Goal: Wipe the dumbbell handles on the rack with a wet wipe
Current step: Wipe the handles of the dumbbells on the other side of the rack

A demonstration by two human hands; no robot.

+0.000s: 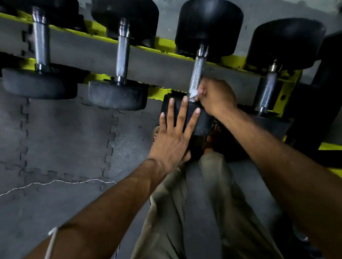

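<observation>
Several black dumbbells with knurled steel handles lie across a yellow rack (pixel 165 43). My right hand (pixel 216 97) grips a white wet wipe (pixel 193 95) wrapped round the near end of the third dumbbell's handle (pixel 196 74). My left hand (pixel 173 135) lies flat with fingers spread on that dumbbell's near black head (pixel 202 120). The two dumbbell handles to the left (pixel 41 43) (pixel 122 53) and the one to the right (pixel 267 91) are untouched.
Grey interlocking floor mats (pixel 54 138) lie below the rack, with a thin white cord (pixel 47 183) trailing across them. My legs in khaki trousers (pixel 193 219) and sandalled feet stand close to the rack. A black and yellow rack post (pixel 328 117) rises at right.
</observation>
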